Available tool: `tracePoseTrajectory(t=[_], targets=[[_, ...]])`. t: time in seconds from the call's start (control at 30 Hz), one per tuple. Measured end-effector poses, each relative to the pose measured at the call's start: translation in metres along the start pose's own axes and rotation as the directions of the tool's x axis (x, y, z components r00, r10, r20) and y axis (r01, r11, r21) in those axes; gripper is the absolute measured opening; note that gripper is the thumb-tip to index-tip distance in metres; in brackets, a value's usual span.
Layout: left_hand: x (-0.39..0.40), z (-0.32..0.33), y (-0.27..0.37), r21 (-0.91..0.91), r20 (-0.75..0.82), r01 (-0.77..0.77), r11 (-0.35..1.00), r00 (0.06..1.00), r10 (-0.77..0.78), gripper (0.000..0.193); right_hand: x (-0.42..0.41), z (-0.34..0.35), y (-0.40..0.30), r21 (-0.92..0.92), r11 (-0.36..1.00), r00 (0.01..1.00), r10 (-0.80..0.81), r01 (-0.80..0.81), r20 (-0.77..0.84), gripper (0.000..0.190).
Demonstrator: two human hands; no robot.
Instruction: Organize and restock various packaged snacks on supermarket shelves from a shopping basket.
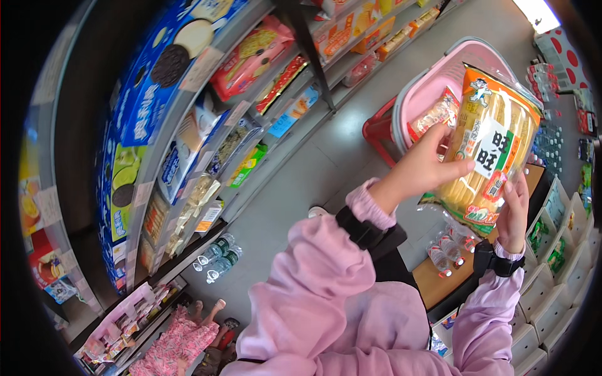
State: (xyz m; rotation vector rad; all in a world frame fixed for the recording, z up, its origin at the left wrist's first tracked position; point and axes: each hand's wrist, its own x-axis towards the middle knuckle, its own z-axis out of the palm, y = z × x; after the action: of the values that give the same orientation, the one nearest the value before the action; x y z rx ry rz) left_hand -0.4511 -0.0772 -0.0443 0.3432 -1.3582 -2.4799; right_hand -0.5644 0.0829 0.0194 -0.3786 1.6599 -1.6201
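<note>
A clear bag of long pale rice crackers with an orange top edge is held up between both hands, its printed front facing me. My left hand grips its left side, the thumb lying across the front. On the lower right side, my right hand supports it, fingers partly hidden behind the bag. Just behind the crackers stands a pink plastic shopping basket with a grey rim. Inside it lies a red and clear snack packet, partly covered by the bag and my left hand.
Shelves of packaged biscuits run along the left. A red stand is under the basket. Bottled water sits on the floor, and more bottles stand on a wooden surface. White bins line the right; a person is lower left.
</note>
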Motion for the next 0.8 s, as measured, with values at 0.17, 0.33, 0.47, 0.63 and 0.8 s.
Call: tracePoseTrajectory(t=[0.17, 0.33, 0.47, 0.63, 0.8], targets=[[-0.087, -0.010, 0.024, -0.166, -0.100, -0.057, 0.984, 0.994, 0.041, 0.042, -0.028, 0.048, 0.022, 0.066, 0.997, 0.986, 0.015, -0.027, 0.169, 0.054], [-0.161, -0.034, 0.020, -0.208, -0.272, 0.042, 0.977, 0.957, -0.099, 0.049, -0.055, 0.094, 0.058, 0.090, 0.986, 0.947, 0.105, -0.138, 0.304, 0.050], [-0.215, -0.053, 0.006, -0.228, -0.419, 0.041, 0.973, 0.898, -0.136, 0.045, -0.075, 0.123, 0.085, 0.124, 0.924, 0.844, 0.270, -0.363, 0.463, 0.050], [-0.257, -0.067, -0.002, -0.321, -0.541, 0.035, 0.946, 0.813, -0.214, 0.042, -0.091, 0.140, 0.113, -0.024, 0.901, 0.737, 0.370, -0.434, 0.566, 0.040], [-0.283, -0.075, -0.007, -0.384, -0.568, 0.063, 0.921, 0.770, -0.290, 0.039, -0.100, 0.166, 0.125, -0.061, 0.892, 0.707, 0.396, -0.449, 0.585, 0.033]])
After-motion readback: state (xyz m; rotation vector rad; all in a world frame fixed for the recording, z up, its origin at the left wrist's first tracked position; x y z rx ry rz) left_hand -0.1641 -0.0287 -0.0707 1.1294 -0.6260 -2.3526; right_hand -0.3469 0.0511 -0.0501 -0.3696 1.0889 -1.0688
